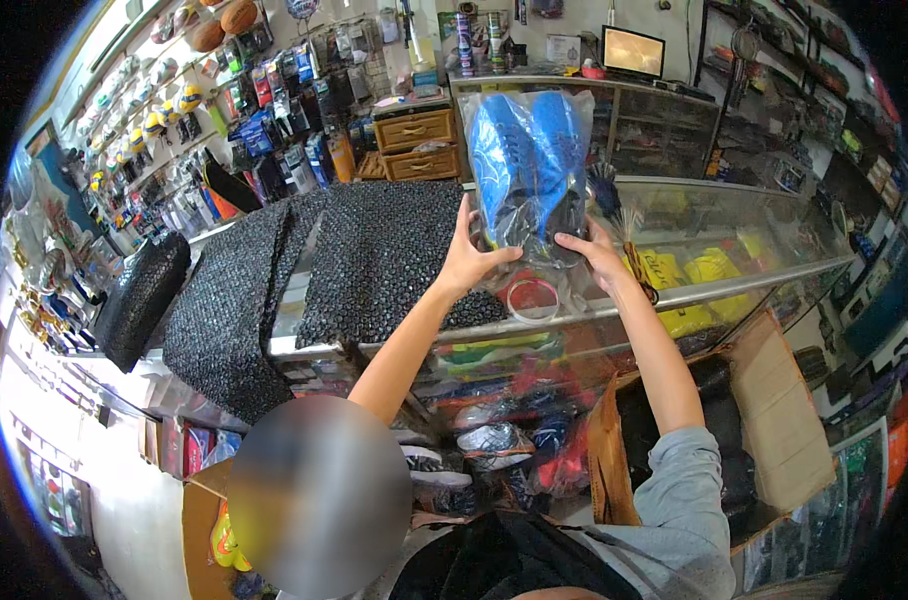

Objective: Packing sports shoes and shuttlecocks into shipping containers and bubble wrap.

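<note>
Both my hands hold up a clear plastic bag (525,112) above the glass counter. Inside it is a pair of blue shoes (499,150) with dark laces. My left hand (469,255) grips the bag's lower left side, thumb across the front. On the lower right side, my right hand (592,251) has its thumb pressed on the plastic; its other fingers are mostly hidden behind. Below the bag, a roll of clear tape (532,300) lies on the counter. Left of my hands, a sheet of black bubble wrap (386,247) is spread over the glass.
Another bubble-wrap length (229,300) drapes over the counter's front edge, beside a black wrapped bundle (142,300). Yellow plastic packages (664,289) show through the glass counter (769,277). An open cardboard box (780,412) stands near my right arm. A blurred round patch covers the lower left.
</note>
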A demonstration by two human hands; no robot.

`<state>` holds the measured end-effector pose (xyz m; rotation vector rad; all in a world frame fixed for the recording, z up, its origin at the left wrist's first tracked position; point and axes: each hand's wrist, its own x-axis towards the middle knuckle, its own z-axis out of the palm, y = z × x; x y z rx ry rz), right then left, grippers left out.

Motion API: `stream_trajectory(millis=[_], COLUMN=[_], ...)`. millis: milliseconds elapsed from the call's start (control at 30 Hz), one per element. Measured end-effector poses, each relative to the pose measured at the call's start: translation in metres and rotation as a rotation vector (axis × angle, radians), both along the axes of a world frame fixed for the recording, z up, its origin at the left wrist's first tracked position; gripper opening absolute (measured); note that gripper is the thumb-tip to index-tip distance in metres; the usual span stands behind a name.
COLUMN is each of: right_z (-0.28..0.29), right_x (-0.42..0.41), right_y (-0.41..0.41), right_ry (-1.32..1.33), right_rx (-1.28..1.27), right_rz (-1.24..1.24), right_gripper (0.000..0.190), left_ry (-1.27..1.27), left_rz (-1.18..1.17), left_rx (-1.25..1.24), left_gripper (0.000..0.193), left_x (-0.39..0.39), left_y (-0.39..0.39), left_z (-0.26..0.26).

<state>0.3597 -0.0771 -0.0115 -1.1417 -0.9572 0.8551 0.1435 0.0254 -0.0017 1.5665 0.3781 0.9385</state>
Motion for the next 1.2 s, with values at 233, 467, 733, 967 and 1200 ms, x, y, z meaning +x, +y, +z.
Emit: stream_trajectory(millis=[233, 467, 733, 967, 1200], right_z=[0.028, 0.066, 0.100, 0.101, 0.073], right_x=[-0.060, -0.111, -0.142, -0.106, -0.124], right_y=[-0.003, 0.005, 0.037, 0.127, 0.163], right_ry=[0.029, 0.233, 0.079, -0.379, -0.216], right_rx=[0.120, 0.103, -0.021, -0.091, -0.302], right_rz=[0.021, 0.236, 0.210, 0.518, 0.748], right_gripper=[0.075, 0.059, 0.079, 0.083, 0.073], left_ry=[0.027, 0.124, 0.950, 0.831, 0.731], left_rz=[0.095, 0.013, 0.510, 0.424, 0.457], left_rx=[0.126, 0.039, 0.736, 0.753, 0.622], left_gripper=[0.124, 0.094, 0.059, 0.064, 0.079], left_x=[-0.057, -0.143, -0.288, -0.318, -0.317], left_y=[-0.026, -0.013, 0.051, 0.052, 0.057], left_z=[0.019, 0.025, -0.034, -0.034, -0.041])
